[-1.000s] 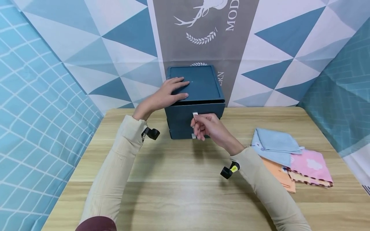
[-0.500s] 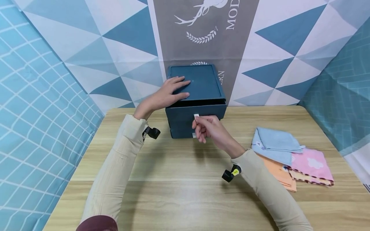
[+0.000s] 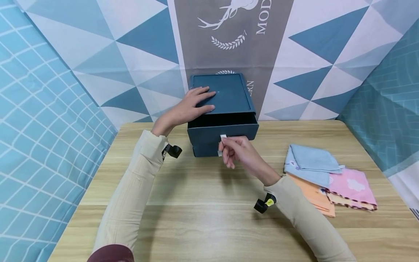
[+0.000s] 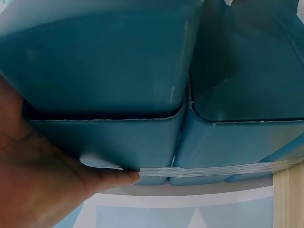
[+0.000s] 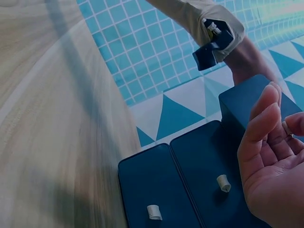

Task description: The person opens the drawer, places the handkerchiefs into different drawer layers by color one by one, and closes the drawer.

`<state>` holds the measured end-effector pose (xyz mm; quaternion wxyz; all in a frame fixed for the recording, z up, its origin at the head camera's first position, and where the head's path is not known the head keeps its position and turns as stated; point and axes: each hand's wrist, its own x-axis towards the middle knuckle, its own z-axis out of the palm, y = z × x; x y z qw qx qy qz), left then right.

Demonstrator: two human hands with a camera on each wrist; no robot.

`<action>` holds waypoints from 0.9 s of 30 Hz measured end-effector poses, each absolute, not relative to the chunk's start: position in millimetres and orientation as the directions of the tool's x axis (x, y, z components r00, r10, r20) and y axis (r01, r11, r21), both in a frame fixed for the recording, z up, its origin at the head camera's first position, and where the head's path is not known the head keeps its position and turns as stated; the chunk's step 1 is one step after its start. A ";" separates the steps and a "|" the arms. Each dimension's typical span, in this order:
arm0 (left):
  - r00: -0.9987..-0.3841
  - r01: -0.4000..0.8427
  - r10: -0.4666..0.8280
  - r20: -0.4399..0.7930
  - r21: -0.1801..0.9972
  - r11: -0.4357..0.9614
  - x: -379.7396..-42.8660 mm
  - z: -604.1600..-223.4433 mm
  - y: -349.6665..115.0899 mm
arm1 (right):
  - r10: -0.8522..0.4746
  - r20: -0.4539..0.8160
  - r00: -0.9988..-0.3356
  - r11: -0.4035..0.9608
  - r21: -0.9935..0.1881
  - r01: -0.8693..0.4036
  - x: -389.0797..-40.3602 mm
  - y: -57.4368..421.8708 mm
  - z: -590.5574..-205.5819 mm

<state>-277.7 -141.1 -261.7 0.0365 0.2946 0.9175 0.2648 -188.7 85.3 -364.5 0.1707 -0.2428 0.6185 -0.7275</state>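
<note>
A dark blue drawer cabinet (image 3: 230, 91) stands at the back of the table, against the patterned backdrop. Its top drawer (image 3: 203, 137) is pulled partly out, with a dark gap behind the front panel. My right hand (image 3: 242, 154) pinches the white pull tab (image 3: 223, 137) on that drawer. Fingers spread, my left hand (image 3: 188, 109) rests on the cabinet's top near the left front edge. In the right wrist view, the lower drawers (image 5: 156, 178) are closed, each with a small white tab (image 5: 154, 212). The drawer's inside is too dark to make out.
Folded cloths lie at the right of the wooden table (image 3: 203, 225): a light blue one (image 3: 314, 160), an orange one (image 3: 311, 193) and a pink one (image 3: 355, 185). Patterned fabric backdrops (image 3: 147, 47) rise behind and along both sides.
The top drawer has slid out toward me, widening the gap under the cabinet's top. My right hand has moved back with the tab. The left hand has stayed on the cabinet.
</note>
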 end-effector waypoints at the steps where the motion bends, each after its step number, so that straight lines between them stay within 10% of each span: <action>1: -0.824 0.521 0.560 0.089 0.507 0.687 -277.8 -262.0 -141.1 | -0.549 0.142 -0.824 -0.178 -0.983 -0.051 -187.6 85.3 -364.5; 27: -0.825 0.522 0.557 0.097 0.508 0.685 -276.2 -261.5 -143.2 | -0.617 0.115 -0.778 -0.212 -0.977 0.024 -171.4 89.5 -367.6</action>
